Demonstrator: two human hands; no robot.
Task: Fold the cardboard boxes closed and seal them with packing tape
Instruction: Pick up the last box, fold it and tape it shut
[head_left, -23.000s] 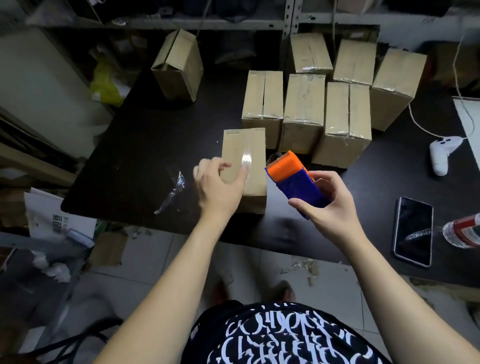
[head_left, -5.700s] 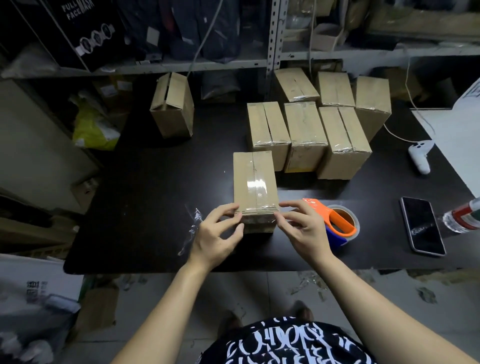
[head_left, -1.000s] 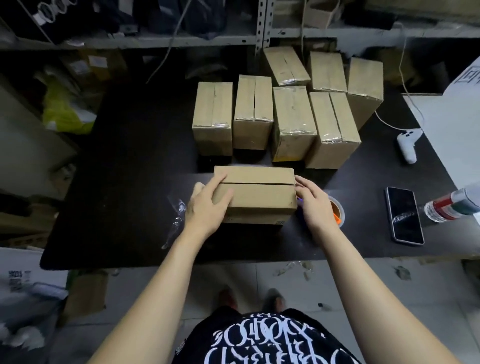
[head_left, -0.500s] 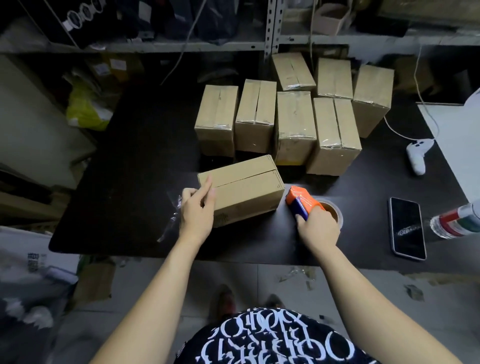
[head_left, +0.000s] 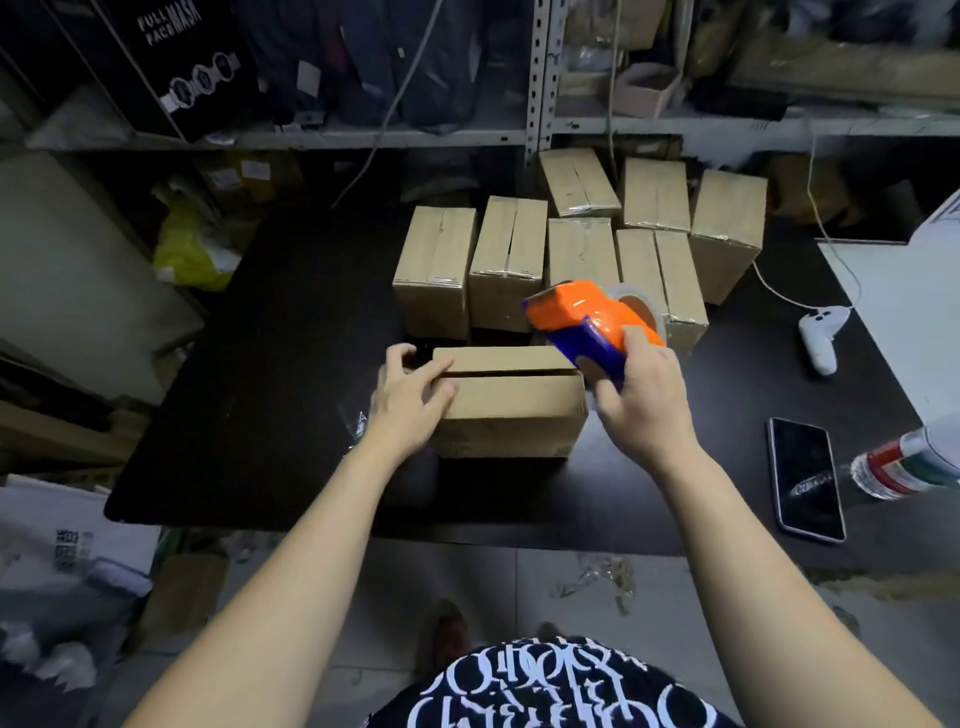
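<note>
A brown cardboard box (head_left: 514, 400) lies crosswise near the black table's front edge, its flaps folded down with a bare seam running left to right. My left hand (head_left: 410, 402) rests on the box's left end, fingers spread over the top and thumb on the flap. My right hand (head_left: 641, 397) grips an orange and blue tape dispenser (head_left: 587, 325) with a clear tape roll, lifted above the box's right end. Behind stand several taped boxes (head_left: 582, 254) in rows.
A black phone (head_left: 805, 478) and a bottle (head_left: 904, 465) lie at the right front of the black table (head_left: 270, 364). A white game controller (head_left: 821, 332) with its cable is further back right. A crumpled clear wrapper (head_left: 356, 423) lies left of the box. Shelving rises behind.
The box has turned square to the table's edge. My right hand has lifted the tape dispenser off the table and up above the box's right end. My left hand stays on the left end.
</note>
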